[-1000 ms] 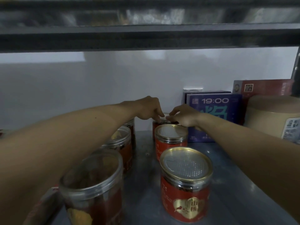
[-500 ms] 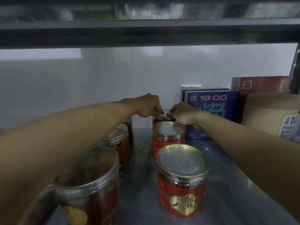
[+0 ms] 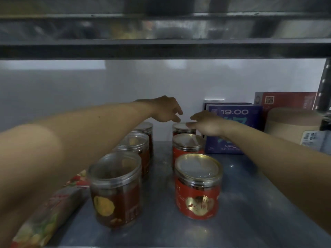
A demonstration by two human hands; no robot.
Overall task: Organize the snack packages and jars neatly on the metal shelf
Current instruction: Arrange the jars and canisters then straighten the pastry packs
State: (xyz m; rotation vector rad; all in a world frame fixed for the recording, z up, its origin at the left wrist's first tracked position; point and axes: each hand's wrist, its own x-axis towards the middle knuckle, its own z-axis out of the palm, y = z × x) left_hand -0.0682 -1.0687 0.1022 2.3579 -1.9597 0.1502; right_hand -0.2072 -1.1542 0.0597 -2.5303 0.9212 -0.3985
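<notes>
Two rows of jars stand on the metal shelf point(image 3: 250, 212). The right row has three red jars with gold-rimmed lids: front point(image 3: 198, 187), middle point(image 3: 188, 144) and back point(image 3: 180, 128). The left row holds three dark jars with clear lids: front point(image 3: 116, 190), middle point(image 3: 134, 147) and back point(image 3: 145, 127). My left hand point(image 3: 166, 110) hovers just above and left of the back red jar, fingers loosely curled and holding nothing. My right hand point(image 3: 206, 122) lies over that jar's right side with its fingers stretched across the lid; contact is unclear. A colourful snack packet point(image 3: 50, 212) lies at the front left under my left arm.
A blue box marked 19:00 point(image 3: 234, 122) stands at the back right, with a red box point(image 3: 286, 101) behind it and a brown cardboard cylinder point(image 3: 293, 122) beside it. The upper shelf point(image 3: 161, 49) hangs low overhead. A dark upright post point(image 3: 324, 95) marks the right edge.
Both hands were together on the back red jar's lid. Now the left hand has lifted off and the two have drawn slightly apart. The right hand's fingers have straightened.
</notes>
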